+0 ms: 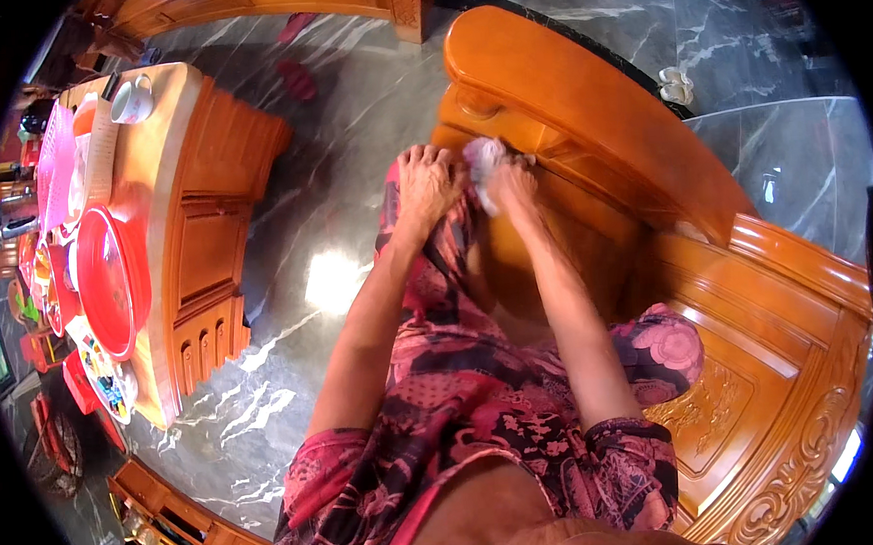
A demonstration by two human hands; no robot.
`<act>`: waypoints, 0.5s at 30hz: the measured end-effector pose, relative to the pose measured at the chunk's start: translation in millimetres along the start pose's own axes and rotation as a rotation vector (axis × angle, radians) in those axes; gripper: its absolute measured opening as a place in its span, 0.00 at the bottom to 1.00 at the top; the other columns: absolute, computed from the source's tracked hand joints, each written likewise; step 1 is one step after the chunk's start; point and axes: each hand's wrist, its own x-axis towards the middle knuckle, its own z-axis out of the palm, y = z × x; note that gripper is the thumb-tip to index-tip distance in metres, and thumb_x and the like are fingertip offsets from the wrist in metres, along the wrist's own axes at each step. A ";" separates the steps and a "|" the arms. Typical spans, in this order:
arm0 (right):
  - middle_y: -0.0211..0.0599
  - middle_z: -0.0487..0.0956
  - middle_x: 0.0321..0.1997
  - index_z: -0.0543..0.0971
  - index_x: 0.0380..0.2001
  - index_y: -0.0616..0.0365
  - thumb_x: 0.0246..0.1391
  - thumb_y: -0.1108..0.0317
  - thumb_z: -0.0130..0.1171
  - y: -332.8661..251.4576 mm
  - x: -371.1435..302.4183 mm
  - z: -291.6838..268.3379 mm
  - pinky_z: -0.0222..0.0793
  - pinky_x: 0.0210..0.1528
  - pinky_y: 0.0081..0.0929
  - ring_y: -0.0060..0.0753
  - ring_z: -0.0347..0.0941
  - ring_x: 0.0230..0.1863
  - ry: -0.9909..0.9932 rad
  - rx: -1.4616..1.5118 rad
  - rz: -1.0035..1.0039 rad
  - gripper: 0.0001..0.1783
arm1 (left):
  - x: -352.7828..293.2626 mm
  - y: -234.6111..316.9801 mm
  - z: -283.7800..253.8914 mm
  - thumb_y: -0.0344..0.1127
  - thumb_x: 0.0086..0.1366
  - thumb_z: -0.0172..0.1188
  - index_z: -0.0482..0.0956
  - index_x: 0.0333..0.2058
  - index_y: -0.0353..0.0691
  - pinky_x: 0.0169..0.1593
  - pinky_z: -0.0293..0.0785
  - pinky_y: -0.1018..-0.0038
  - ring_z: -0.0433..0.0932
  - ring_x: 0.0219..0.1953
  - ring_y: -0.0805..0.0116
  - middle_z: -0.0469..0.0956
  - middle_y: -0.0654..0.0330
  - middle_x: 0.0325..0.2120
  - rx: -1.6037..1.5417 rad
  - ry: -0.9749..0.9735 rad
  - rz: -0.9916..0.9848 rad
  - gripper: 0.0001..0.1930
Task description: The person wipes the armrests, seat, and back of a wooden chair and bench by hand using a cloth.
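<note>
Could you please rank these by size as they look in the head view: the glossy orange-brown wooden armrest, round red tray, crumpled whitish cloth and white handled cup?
1. Glossy orange-brown wooden armrest
2. Round red tray
Crumpled whitish cloth and white handled cup look alike; unranked.

Left, across the floor, stands the tabletop. On it, a cup is at the far end, a basket lies left of the cup, and a basin sits nearer; things further left are hard to sort at the bent edge. The left hand is on the left knee; right of it, a cloth is in the right hand, beside the armrest. Shoes lie beyond the armrest; the bench extends right.
</note>
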 end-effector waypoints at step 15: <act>0.55 0.64 0.64 0.66 0.60 0.46 0.52 0.50 0.56 -17.8 48.2 -53.5 0.52 0.63 0.59 0.64 0.58 0.63 0.176 0.095 -0.088 0.32 | 1.3 -3.1 -1.4 0.44 0.55 0.59 0.80 0.31 0.40 0.51 0.64 0.60 0.72 0.44 0.56 0.78 0.55 0.35 0.055 -0.027 -0.010 0.13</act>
